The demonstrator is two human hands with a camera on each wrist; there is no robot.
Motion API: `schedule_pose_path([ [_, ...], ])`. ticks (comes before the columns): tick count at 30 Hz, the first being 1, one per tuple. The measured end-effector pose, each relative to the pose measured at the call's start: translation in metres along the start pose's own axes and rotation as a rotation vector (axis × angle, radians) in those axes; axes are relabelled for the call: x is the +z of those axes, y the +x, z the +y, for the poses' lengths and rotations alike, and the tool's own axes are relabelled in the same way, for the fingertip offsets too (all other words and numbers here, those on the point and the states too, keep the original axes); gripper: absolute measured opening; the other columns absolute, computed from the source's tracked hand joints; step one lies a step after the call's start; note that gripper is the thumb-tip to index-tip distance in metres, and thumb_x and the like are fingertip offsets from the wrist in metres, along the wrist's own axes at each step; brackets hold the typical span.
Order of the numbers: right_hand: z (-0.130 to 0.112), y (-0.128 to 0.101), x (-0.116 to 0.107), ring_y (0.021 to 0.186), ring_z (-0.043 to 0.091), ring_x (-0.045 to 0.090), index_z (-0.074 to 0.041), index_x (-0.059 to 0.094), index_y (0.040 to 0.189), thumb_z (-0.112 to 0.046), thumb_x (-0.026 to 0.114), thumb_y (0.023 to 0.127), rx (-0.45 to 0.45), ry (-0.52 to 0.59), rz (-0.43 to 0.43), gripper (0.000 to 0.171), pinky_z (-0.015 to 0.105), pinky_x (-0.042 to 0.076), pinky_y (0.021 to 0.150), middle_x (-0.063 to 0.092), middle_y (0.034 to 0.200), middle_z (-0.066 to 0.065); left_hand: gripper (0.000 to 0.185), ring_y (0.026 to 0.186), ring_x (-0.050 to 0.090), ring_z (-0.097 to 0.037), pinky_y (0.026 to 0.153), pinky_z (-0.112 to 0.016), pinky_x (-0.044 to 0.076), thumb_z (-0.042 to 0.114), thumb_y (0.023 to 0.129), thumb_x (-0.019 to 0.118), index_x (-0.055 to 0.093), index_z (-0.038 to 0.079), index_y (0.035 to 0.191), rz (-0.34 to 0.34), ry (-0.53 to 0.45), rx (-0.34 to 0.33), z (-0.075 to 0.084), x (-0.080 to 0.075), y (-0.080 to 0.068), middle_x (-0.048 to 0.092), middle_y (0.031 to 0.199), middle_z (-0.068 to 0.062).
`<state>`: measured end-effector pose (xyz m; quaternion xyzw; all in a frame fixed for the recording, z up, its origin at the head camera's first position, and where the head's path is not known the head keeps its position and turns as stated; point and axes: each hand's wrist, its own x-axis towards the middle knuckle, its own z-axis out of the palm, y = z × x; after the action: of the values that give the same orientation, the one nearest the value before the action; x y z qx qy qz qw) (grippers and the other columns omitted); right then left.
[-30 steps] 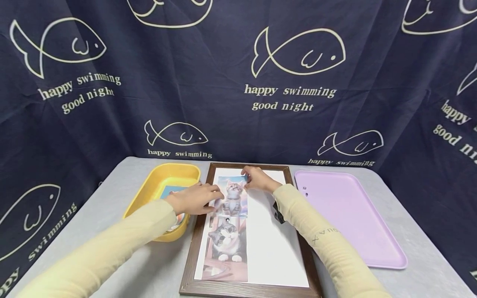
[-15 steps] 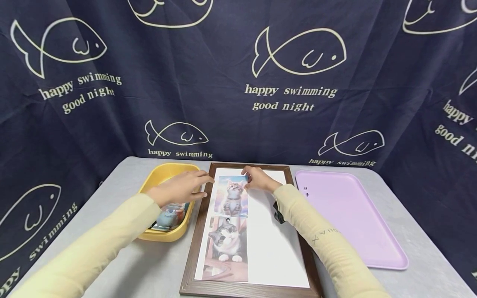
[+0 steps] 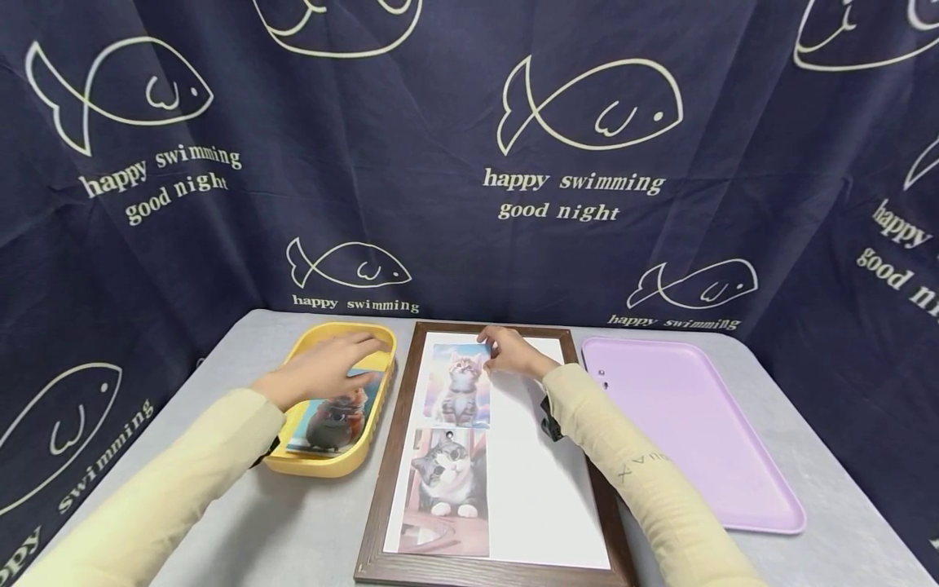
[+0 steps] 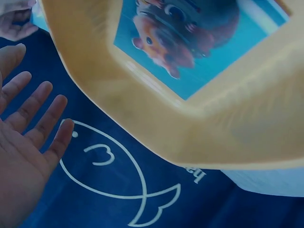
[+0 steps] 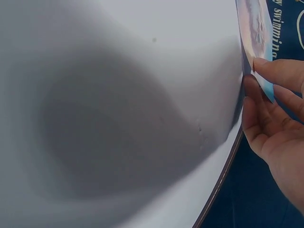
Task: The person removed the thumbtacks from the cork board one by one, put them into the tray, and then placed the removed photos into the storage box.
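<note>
My right hand point(image 3: 513, 352) pinches the edge of a kitten picture point(image 3: 456, 395) between thumb and fingers, and in the right wrist view the picture's corner point(image 5: 266, 85) lifts off the white surface. That picture lies at the upper left of a white board point(image 3: 546, 497) with a brown wooden frame. Just below it lies a grey-and-white cat picture point(image 3: 447, 497). Over the yellow tray point(image 3: 311, 467) hovers my left hand point(image 3: 319, 371), its fingers spread and holding nothing. Inside the tray is a picture of a furry cartoon animal point(image 3: 333, 428), partly covered by the hand.
A flat lilac tray point(image 3: 689, 440) lies to the right of the board on the grey table point(image 3: 242, 505). Behind the table hangs a dark blue fish-print curtain point(image 3: 440, 204). The right forearm crosses the board's right edge.
My left hand has left the kitten picture and moved left over the yellow tray, uncovering the kitten. My right hand stays at the picture's upper right edge.
</note>
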<state>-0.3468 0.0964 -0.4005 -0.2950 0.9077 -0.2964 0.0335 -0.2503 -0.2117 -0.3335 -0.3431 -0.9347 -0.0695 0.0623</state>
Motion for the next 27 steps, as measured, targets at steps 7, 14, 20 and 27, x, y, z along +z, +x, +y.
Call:
schedule_pose_path([
  [7,0.000,-0.001,0.000,0.084,0.029,0.063,0.007,0.052,0.110,0.006,0.068,0.071,0.000,0.028,-0.002,0.043,0.033,0.051,0.074,0.058,0.099,0.021,0.040,0.106,0.057,-0.030,0.089,-0.045,0.044,0.020,0.081,0.064,0.057,0.007,0.119,0.079,0.024,-0.020,-0.015,0.002,-0.013,0.059,0.116,-0.009],
  [14,-0.004,-0.004,-0.001,0.087,0.031,0.063,0.006,0.050,0.115,0.005,0.068,0.072,0.024,0.037,-0.008,0.047,0.034,0.051,0.074,0.058,0.106,0.024,0.039,0.109,0.055,-0.032,0.087,-0.051,0.043,0.022,0.084,0.062,0.055,0.006,0.119,0.087,0.042,-0.114,-0.023,0.000,-0.027,0.058,0.118,-0.013],
  [20,-0.004,-0.004,-0.001,0.087,0.030,0.064,0.005,0.050,0.116,0.004,0.068,0.072,0.039,0.040,-0.004,0.048,0.032,0.052,0.072,0.058,0.107,0.023,0.039,0.109,0.053,-0.036,0.087,-0.055,0.042,0.025,0.087,0.059,0.054,0.005,0.120,0.092,0.038,-0.231,-0.030,-0.003,-0.038,0.056,0.121,-0.015],
  [27,-0.004,-0.004,0.000,0.088,0.030,0.064,0.004,0.047,0.120,0.004,0.068,0.073,0.053,0.053,-0.012,0.051,0.031,0.052,0.071,0.057,0.109,0.023,0.039,0.107,0.053,-0.039,0.083,-0.058,0.041,0.025,0.088,0.057,0.053,0.005,0.121,0.095,0.031,-0.349,-0.041,-0.005,-0.051,0.056,0.119,-0.019],
])
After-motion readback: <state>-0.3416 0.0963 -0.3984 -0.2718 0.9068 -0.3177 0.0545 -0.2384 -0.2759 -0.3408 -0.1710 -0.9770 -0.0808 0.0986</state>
